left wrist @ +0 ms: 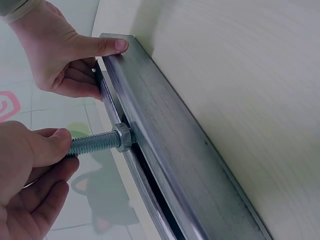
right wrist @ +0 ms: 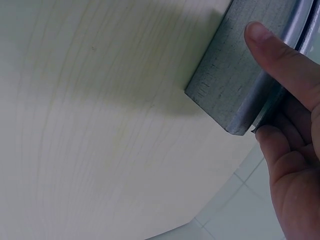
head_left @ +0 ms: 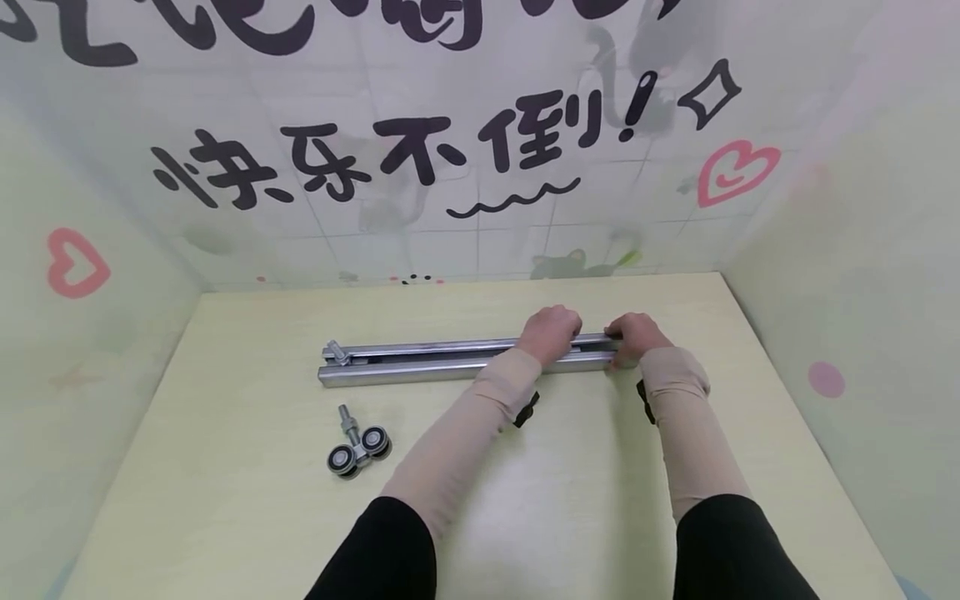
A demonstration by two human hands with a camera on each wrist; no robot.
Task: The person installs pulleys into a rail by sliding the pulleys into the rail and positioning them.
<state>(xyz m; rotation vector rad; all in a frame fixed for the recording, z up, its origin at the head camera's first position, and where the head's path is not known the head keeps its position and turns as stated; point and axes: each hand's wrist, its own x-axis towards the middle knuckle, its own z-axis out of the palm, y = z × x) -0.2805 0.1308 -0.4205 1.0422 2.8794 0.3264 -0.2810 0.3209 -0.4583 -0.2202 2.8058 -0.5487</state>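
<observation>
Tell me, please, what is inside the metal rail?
One bolt near the left end and another bolt, pinched by the left hand, stick out of the rail. Anything deeper inside is covered.

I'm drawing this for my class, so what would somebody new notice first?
Probably the big dark writing on the wall behind the table. Next, the shiny metal rail on the table: the right hand grips its right end, while the left hand pinches a bolt sticking out of it. Then maybe the loose roller in front of the rail's left end.
</observation>
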